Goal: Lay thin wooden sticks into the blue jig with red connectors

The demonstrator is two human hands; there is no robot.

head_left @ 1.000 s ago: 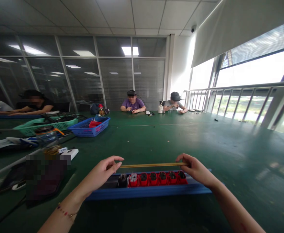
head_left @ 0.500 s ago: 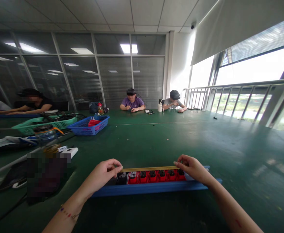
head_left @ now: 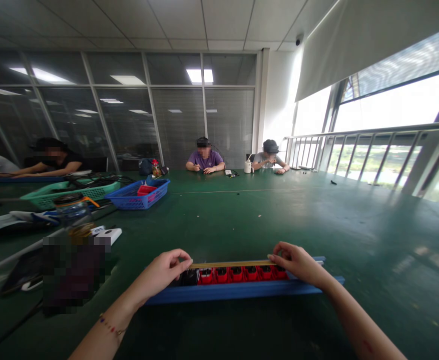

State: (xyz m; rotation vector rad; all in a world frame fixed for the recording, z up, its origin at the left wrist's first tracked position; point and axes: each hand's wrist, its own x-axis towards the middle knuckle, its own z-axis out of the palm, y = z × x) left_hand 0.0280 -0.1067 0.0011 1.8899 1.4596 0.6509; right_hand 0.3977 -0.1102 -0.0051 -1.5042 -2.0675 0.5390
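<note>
A thin brass-coloured strip [head_left: 234,263] spans between my two hands along the far side of a long blue rail [head_left: 242,292]. My left hand [head_left: 166,270] pinches the strip's left end between thumb and fingers. At its other end, my right hand [head_left: 294,259] grips the strip the same way. Several red blocks with dark tops [head_left: 236,274] sit in a row inside the rail, just on the near side of the strip. A black block [head_left: 190,277] stands at the left of this row, partly beside my left fingers. Both wrists hang over the rail's ends.
On the left are a blue basket [head_left: 138,198] with a red container, a green basket [head_left: 69,192] with cables, a jar [head_left: 72,215], a white device [head_left: 111,235] and a dark pouch. Several people sit around the green table [head_left: 219,230].
My left hand has come slightly right and down, and the strip sits a little lower, closer to the blocks. My right hand has barely moved.
</note>
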